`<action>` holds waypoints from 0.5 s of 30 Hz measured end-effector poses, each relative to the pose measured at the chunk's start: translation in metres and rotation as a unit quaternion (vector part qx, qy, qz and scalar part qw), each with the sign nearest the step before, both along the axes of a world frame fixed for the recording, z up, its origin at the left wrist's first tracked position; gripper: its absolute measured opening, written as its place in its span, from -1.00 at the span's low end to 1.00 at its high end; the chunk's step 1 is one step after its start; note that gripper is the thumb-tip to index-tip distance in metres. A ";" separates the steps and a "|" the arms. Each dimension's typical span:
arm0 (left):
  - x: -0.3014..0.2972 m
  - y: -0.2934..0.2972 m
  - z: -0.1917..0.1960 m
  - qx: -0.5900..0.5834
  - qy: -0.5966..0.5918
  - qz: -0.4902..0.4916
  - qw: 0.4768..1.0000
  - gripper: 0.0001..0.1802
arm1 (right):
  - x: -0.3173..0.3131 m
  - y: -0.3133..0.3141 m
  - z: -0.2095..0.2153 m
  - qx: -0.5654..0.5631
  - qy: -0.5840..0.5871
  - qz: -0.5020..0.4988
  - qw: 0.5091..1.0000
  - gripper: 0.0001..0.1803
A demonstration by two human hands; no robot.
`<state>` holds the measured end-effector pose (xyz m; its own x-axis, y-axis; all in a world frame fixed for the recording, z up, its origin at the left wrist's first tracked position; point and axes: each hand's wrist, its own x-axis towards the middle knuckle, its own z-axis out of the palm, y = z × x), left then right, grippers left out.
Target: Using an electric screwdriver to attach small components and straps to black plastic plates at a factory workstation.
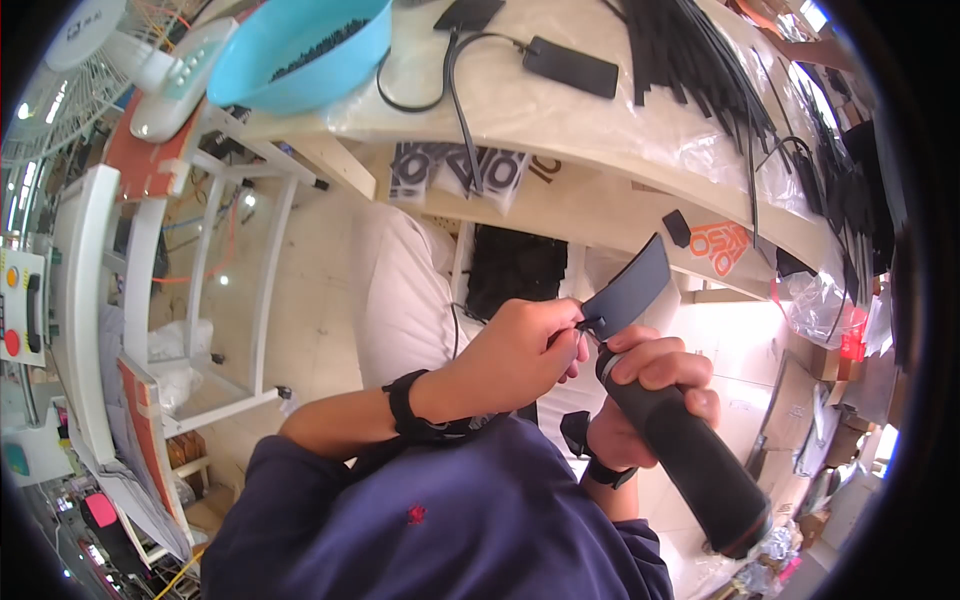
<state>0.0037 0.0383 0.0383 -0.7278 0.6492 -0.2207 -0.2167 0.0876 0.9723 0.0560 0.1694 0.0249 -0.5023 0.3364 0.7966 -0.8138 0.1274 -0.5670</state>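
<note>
My right hand (pixel 655 390) is wrapped round a thick black cylinder (pixel 690 455), tilted with its upper end toward the table. My left hand (pixel 535 350) is closed in a pinch beside that upper end, on the narrow end of a flat dark tag (pixel 632 290). The tag's broad panel sticks up past my fingers, over my lap. Exactly how the tag and the cylinder meet is hidden by my fingers. On the table ahead lies another flat black tag (pixel 570 67) with a looped black cord (pixel 455 95) hanging over the edge.
A blue basin (pixel 285 95) holding small black pieces stands at the table's (pixel 390 140) far left. Many black straps (pixel 690 60) lie at the far right. Left are a white fan (pixel 80 110) and a white frame (pixel 265 290). A black bag (pixel 515 265) sits beneath the table.
</note>
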 end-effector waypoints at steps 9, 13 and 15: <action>-0.069 -0.009 -0.047 -0.282 0.408 -0.023 0.868 -0.53 | 0.004 0.013 -0.021 -0.084 -0.068 -0.030 0.994 -0.35; -0.094 -0.017 0.047 -0.213 0.358 0.022 0.909 -0.73 | 0.004 0.021 -0.023 -0.078 -0.074 -0.040 0.993 -0.38; -0.127 -0.007 0.079 -0.257 0.455 0.060 0.851 -0.75 | 0.002 0.023 -0.025 -0.086 -0.080 -0.040 0.992 -0.39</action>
<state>-0.1231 0.0308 0.1174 -0.8028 0.5470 0.2372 0.5681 0.5812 0.5826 0.0582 0.1921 -0.0006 -0.5831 0.5045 0.6368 -0.7033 0.0790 -0.7065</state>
